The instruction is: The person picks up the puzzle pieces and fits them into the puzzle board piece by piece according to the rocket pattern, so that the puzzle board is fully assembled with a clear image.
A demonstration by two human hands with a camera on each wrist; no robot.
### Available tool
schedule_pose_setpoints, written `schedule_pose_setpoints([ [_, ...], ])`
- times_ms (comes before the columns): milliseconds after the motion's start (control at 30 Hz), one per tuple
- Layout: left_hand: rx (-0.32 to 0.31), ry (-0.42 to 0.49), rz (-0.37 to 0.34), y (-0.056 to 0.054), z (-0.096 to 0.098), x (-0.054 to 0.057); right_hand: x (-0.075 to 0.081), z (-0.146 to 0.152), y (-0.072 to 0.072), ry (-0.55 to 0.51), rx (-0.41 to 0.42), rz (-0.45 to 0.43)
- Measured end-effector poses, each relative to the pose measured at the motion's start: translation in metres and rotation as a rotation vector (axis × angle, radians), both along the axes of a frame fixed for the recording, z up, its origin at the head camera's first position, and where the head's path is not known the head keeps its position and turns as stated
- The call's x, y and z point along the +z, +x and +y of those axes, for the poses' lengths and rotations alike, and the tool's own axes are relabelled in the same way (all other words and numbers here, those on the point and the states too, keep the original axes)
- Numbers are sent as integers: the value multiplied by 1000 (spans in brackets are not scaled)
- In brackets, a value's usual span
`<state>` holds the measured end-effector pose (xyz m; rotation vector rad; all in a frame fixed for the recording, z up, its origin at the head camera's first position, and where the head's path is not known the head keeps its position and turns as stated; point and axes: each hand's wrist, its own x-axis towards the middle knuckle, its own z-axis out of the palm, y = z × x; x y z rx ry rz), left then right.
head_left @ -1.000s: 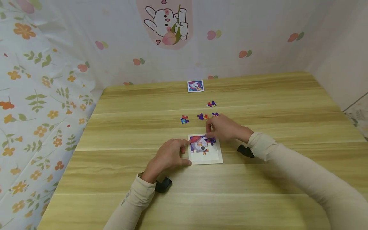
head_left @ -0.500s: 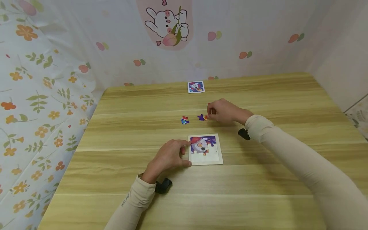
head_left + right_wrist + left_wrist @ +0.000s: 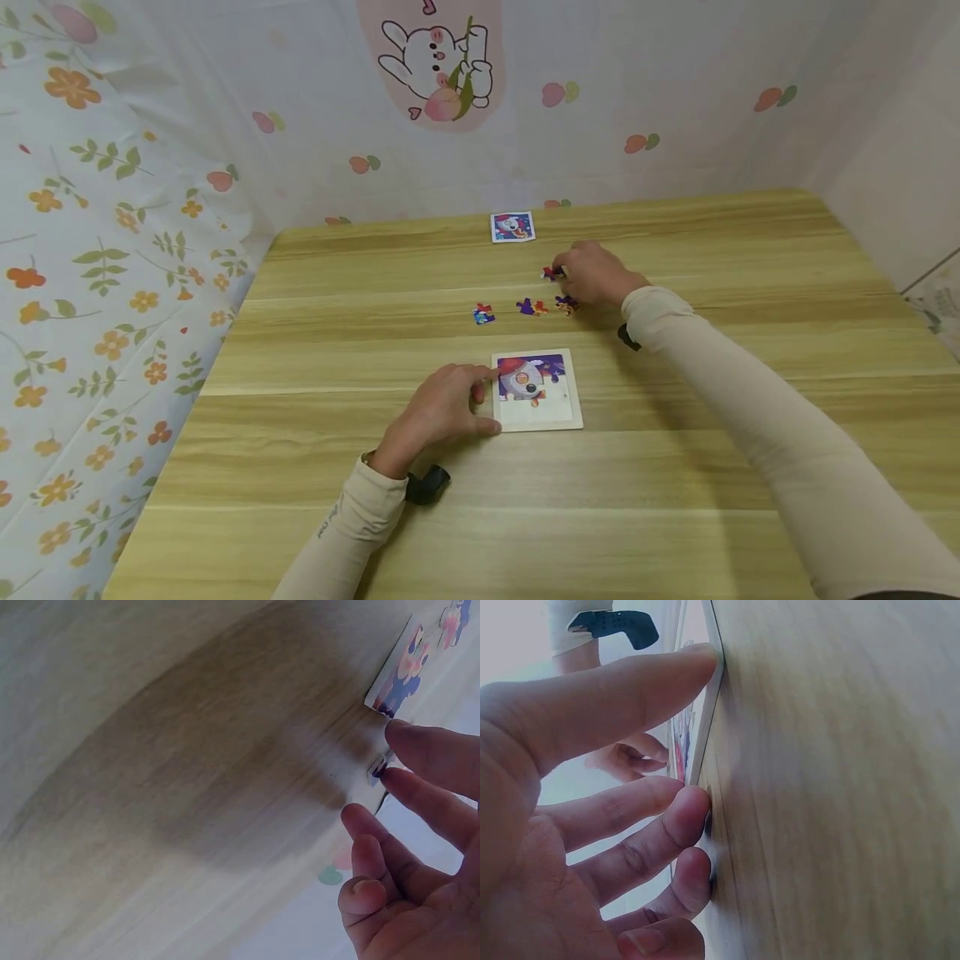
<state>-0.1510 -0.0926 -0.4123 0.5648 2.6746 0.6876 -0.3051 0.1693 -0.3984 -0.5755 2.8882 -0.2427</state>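
A white square jigsaw board (image 3: 558, 410) lies on the table, with a partly assembled cartoon picture across its top and left. My left hand (image 3: 438, 406) rests at its left side: the thumb touches the lower left corner and the index finger the upper left edge, as the left wrist view also shows. Farther back, my right hand (image 3: 594, 273) reaches over a loose red and purple puzzle piece (image 3: 549, 273). In the right wrist view, thumb and index finger stand apart close to a small piece (image 3: 377, 766); no grip is visible.
Several loose pieces lie between board and back edge: a red and blue piece (image 3: 483, 314), a purple piece (image 3: 525, 307) and a dark piece (image 3: 567, 305) near my right hand. A small picture card (image 3: 513, 227) lies by the patterned curtain (image 3: 315, 100).
My right hand has left the board's upper right corner, passed over the loose pieces and moved farther back to the red and purple piece. My left hand has stayed at the board.
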Motion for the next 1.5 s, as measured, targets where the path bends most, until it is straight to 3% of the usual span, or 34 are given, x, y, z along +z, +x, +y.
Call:
schedule_pose_setpoints([
  [667,-9,-12,6,-1,0,-1,-7,3,-6,-53,-42,40],
  [1067,-31,-27,-9,-2,1,0,-11,10,-1,-183,-174,45],
  [1300,-62,-44,-35,-8,1,-1,-12,11,2,-270,-169,81],
  [1500,-82,-50,-89,-15,2,0,-12,13,4,-369,-169,56],
])
